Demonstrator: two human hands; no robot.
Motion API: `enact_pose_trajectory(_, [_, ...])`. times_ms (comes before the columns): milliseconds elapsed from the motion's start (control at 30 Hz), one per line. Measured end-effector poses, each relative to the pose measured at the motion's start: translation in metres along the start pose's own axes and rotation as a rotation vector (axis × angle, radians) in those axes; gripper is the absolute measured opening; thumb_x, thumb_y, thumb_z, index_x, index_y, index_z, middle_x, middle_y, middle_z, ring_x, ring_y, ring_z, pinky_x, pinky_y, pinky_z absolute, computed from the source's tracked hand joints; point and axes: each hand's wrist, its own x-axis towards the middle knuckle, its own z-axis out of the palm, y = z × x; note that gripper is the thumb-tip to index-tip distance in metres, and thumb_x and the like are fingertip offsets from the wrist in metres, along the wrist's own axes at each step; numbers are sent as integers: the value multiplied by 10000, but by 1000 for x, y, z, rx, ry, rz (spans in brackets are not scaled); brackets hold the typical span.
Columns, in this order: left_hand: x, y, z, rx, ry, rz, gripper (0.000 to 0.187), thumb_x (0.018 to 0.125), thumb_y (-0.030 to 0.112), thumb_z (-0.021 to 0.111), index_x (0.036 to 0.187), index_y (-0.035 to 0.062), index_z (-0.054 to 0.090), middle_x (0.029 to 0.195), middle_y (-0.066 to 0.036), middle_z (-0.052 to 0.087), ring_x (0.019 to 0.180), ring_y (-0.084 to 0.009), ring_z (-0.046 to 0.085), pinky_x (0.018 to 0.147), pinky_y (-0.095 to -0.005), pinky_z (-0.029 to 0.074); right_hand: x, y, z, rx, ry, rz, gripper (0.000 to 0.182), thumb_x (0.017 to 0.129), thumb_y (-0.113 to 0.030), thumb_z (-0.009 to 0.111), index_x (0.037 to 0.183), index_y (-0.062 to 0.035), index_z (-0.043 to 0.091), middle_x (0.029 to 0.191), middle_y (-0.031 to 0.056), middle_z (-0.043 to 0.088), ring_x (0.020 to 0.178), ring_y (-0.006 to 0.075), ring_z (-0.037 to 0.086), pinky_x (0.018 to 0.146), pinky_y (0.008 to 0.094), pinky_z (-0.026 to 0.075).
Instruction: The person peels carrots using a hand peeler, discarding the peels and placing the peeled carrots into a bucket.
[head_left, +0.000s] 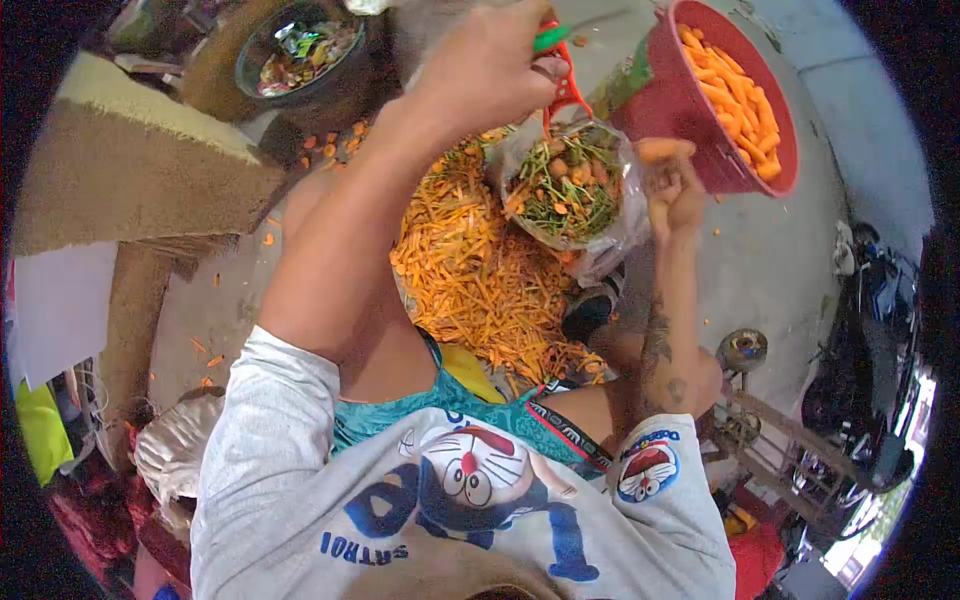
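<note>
Grey floor (755, 265); left hand (490, 65) forward, right hand (673, 195) around carrot (663, 150).

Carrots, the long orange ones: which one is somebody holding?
The single long orange carrot in the right hand; the heaped carrots lie inside the round red plastic bucket instead.

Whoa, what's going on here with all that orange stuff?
Someone's left hand holds a red peeler, and their right hand holds a carrot. Right now the peeler and carrot are apart. A big heap of orange peels lies on the floor, beside a bag of green stems and scraps. More carrots are in the bucket.
</note>
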Motion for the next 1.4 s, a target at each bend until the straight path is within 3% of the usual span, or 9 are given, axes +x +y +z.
enact_pose_trajectory(100, [-2, 16, 12, -3, -18, -63, 299, 840, 62, 716, 1074, -63, 579, 1007, -287, 647, 960, -442, 650, 821, -458, 505, 28, -41, -40, 123, -334, 139, 307, 1034, -252, 546, 1285, -97, 628, 1081, 28, 715, 895, 150, 677, 744, 336, 554])
enact_pose_trajectory(233, [-5, 22, 36, -72, 25, -22, 348, 880, 180, 800, 1075, -38, 611, 920, -182, 685, 903, -300, 678, 775, -418, 526, -41, -58, 6, -207, -51, 18, 356, 1075, -295, 452, 1285, -60, 619, 1021, 54, 686, 811, 161, 637, 729, 313, 520])
enact_pose_trajectory(567, [-19, 30, 109, -581, -104, 203, 362, 868, 335, 851, 984, 51, 658, 791, 43, 628, 701, -64, 581, 645, -277, 492, -136, -42, 26, 56, -200, 21, 327, 1098, -313, 441, 1238, -78, 621, 1125, 76, 687, 941, 191, 670, 793, 377, 565])
enact_pose_trajectory(733, [-15, 31, 104, -494, -142, 330, 352, 844, 257, 871, 1028, 51, 652, 810, 25, 648, 690, -62, 591, 615, -257, 496, -149, -45, 21, 156, -430, 38, 342, 1081, -295, 446, 1252, -42, 600, 1109, 70, 684, 931, 175, 670, 724, 320, 543])
enact_pose_trajectory(933, [8, 15, 87, -497, -71, -246, 245, 936, 211, 755, 1019, 16, 632, 875, -48, 679, 724, -154, 650, 640, -293, 526, -137, -49, 7, 224, -547, 110, 423, 1060, -294, 484, 1357, 0, 548, 1211, 136, 646, 999, 233, 660, 738, 316, 543])
enact_pose_trajectory(1000, [-14, 36, 118, -511, -88, 20, 306, 874, 226, 816, 1026, 17, 650, 867, -50, 689, 776, -146, 647, 715, -308, 528, -139, -50, 7, 342, -664, 183, 423, 1055, -290, 491, 1361, -2, 540, 1210, 143, 641, 975, 228, 652, 723, 306, 528])
enact_pose_trajectory(1067, [-28, 53, 118, -553, -109, 222, 419, 777, 268, 905, 1026, 25, 671, 875, -70, 701, 837, -149, 654, 796, -340, 535, -162, -56, 41, 160, -171, 19, 382, 1044, -272, 501, 1337, -30, 538, 1105, 103, 664, 883, 178, 658, 690, 328, 556])
enact_pose_trajectory(1200, [7, 17, 88, -540, -64, -92, 209, 967, 199, 732, 1014, 20, 634, 853, -41, 684, 684, -135, 659, 608, -290, 546, -152, -51, 13, 263, -559, 96, 379, 1044, -278, 499, 1322, -24, 542, 1119, 114, 662, 924, 194, 672, 721, 337, 575])
enact_pose_trajectory(1400, [-22, 35, 113, -411, -16, 277, 350, 840, 247, 874, 1051, 52, 675, 833, 15, 669, 754, -78, 633, 655, -266, 530, -150, -50, 23, 66, -342, 31, 454, 1048, -305, 479, 1391, -10, 514, 1195, 109, 622, 940, 212, 616, 702, 317, 500])
